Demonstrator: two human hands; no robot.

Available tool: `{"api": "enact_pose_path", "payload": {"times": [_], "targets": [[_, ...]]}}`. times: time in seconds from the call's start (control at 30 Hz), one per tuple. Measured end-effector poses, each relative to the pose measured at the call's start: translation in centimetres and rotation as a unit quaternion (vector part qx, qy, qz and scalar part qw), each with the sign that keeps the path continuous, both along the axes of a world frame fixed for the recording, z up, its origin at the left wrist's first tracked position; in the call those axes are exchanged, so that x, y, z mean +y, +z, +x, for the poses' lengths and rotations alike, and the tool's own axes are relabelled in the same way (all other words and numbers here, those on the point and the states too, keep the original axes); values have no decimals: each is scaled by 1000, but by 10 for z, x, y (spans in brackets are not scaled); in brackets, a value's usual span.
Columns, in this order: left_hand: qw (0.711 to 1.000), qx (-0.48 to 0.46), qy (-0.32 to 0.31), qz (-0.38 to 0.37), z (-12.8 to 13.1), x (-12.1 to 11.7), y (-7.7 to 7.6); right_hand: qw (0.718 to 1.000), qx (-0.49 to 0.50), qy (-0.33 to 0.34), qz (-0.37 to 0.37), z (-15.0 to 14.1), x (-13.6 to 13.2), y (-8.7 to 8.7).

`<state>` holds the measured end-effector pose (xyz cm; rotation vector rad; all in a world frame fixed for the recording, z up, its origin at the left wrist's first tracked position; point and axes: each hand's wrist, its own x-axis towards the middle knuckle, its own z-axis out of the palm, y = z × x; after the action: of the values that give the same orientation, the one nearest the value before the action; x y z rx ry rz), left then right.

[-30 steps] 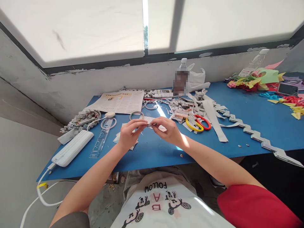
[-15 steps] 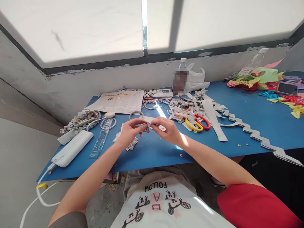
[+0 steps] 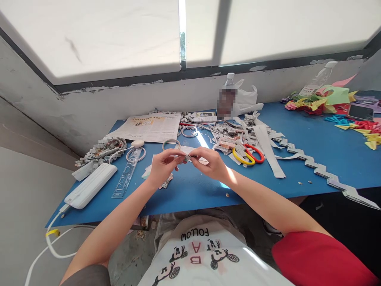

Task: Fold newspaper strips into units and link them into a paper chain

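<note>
My left hand (image 3: 164, 166) and my right hand (image 3: 210, 163) meet above the blue table (image 3: 193, 194), fingertips close together. Both pinch a small folded paper strip (image 3: 187, 157) between thumb and fingers; most of it is hidden by the fingers. Beneath and beside my left hand lie small printed paper pieces (image 3: 166, 183). Just beyond the hands rests a white paper sheet (image 3: 187, 149). To the right of my right hand are scissors (image 3: 248, 155) with one yellow and one red handle loop, lying against a heap of folded newspaper strips (image 3: 228, 137).
On the left are a white power bank (image 3: 91, 186), a clear ruler (image 3: 126, 176), tape rings (image 3: 136, 155) and a coiled paper chain (image 3: 104, 151). A newspaper (image 3: 149, 127) and bottle (image 3: 226, 97) stand behind. A zigzag paper chain (image 3: 321, 170) runs off the right edge.
The paper between my fingertips has turned lower and shows less, and my fingers have drawn slightly closer around it. Everything else lies as before.
</note>
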<state>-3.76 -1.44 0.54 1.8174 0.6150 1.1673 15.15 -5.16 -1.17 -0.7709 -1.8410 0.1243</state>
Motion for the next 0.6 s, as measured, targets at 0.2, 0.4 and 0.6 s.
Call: {"api": "enact_pose_path", "payload": {"times": [0.2,0.4,0.6], "targets": [[979,32,28,197,-4,1,-2,1000,-17,5,20,3,1,1],[968,60,38,239,-3,0,1,999,-36,-3,39,4,1,2],[996,81,-29,-15,-1,0,4,999,-46,-7,21,2,2,-1]]}}
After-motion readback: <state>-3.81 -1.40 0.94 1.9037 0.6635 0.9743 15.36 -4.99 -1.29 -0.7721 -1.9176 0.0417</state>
